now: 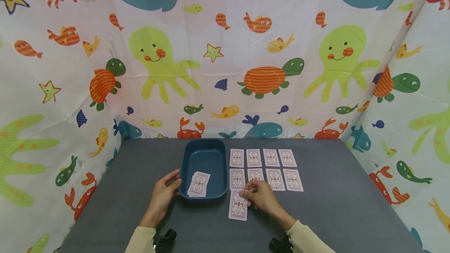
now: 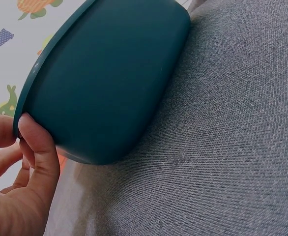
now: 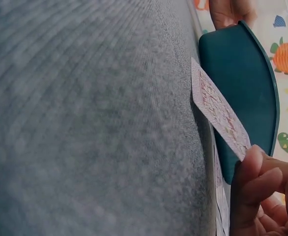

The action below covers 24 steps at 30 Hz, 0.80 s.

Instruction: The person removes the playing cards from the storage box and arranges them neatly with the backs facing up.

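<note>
A dark teal plastic tub (image 1: 205,158) stands on the grey tabletop, a small pile of playing cards (image 1: 199,184) face down near its front end. My left hand (image 1: 162,193) pinches the tub's rim at the left front; in the left wrist view, thumb and fingers (image 2: 38,142) lie on either side of that rim. To the tub's right, my right hand (image 1: 261,197) pinches a playing card (image 1: 238,209) by its edge, patterned back up. The right wrist view shows this held card (image 3: 217,105) tilted, its far end raised off the cloth.
Two rows of face-down cards (image 1: 271,157) lie right of the tub, the nearer row (image 1: 275,179) partly covered by my right hand. Grey cloth (image 1: 337,206) covers the table. A curtain (image 1: 211,100) printed with sea animals hangs behind and at both sides.
</note>
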Each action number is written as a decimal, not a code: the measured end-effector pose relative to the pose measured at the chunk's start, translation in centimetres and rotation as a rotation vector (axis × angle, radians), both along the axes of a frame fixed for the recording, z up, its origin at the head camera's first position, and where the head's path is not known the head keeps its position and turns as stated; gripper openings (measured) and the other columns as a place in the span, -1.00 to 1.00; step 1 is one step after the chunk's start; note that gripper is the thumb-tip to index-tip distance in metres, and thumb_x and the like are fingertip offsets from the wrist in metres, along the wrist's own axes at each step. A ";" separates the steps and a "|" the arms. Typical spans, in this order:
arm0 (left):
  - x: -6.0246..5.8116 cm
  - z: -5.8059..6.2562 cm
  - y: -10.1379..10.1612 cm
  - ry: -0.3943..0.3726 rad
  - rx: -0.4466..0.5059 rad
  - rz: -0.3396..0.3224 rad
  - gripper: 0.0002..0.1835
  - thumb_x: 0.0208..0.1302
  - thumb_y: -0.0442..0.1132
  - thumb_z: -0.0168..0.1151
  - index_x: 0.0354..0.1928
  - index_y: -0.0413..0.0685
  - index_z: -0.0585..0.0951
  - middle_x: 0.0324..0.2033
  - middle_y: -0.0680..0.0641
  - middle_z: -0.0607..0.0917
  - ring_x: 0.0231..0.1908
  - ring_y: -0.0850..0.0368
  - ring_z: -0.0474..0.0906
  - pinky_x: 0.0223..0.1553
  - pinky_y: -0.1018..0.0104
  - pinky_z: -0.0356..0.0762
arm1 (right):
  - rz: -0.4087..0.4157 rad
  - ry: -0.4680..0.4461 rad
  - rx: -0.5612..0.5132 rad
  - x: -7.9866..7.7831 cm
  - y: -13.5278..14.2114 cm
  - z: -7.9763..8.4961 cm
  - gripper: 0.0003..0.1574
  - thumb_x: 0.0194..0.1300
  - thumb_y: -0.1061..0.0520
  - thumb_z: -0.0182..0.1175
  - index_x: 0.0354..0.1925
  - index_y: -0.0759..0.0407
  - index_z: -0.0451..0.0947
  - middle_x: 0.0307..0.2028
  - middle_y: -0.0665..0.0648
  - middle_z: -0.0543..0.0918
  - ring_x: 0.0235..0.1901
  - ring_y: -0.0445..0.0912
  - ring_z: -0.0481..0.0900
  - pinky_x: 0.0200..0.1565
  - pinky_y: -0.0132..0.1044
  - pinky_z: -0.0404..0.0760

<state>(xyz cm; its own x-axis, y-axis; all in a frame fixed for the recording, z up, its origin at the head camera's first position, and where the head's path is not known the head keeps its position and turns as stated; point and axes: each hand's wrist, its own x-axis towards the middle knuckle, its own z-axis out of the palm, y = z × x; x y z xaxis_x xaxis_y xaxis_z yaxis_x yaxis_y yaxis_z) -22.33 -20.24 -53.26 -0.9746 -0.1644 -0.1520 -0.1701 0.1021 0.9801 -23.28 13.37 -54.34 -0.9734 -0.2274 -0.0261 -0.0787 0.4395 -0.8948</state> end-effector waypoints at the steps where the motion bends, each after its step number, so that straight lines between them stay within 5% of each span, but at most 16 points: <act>1: 0.0 0.0 0.0 0.004 -0.001 -0.001 -0.52 0.41 -0.29 0.12 0.35 -0.08 0.42 0.20 -0.21 0.47 -0.06 0.08 0.49 -0.23 0.36 0.55 | 0.004 -0.002 -0.006 0.0 0.0 -0.1 -0.80 0.16 0.15 0.40 -0.36 0.21 0.57 -0.70 0.09 0.59 -0.83 -0.22 0.36 -0.74 -0.38 0.34; 12: -0.1 -0.1 -0.1 -0.009 0.001 0.002 -0.53 0.41 -0.28 0.11 0.34 -0.04 0.43 0.20 -0.17 0.47 0.01 -0.02 0.48 -0.21 0.36 0.56 | 0.068 0.017 0.092 -0.3 -0.3 -0.1 -0.79 0.12 0.26 0.36 -0.21 0.28 0.65 -0.51 0.05 0.59 -0.64 -0.20 0.45 -0.62 -0.36 0.45; 24: 0.0 0.1 0.1 -0.011 0.016 0.010 -0.53 0.40 -0.30 0.13 0.34 -0.07 0.44 0.18 -0.19 0.48 -0.05 0.03 0.50 -0.24 0.37 0.57 | 0.027 0.084 0.179 -0.3 -0.5 -0.2 -0.82 0.04 0.24 0.40 -0.31 0.19 0.67 -0.53 -0.05 0.48 -0.61 -0.28 0.36 -0.56 -0.42 0.36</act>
<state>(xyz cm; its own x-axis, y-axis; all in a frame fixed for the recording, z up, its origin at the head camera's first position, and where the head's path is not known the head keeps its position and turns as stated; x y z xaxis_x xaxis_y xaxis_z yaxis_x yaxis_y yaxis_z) -22.29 -20.16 -53.12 -0.9713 -0.1712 -0.1650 -0.1815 0.0850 0.9797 -23.54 12.91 -54.58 -0.9674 -0.2528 0.0127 -0.1640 0.5878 -0.7922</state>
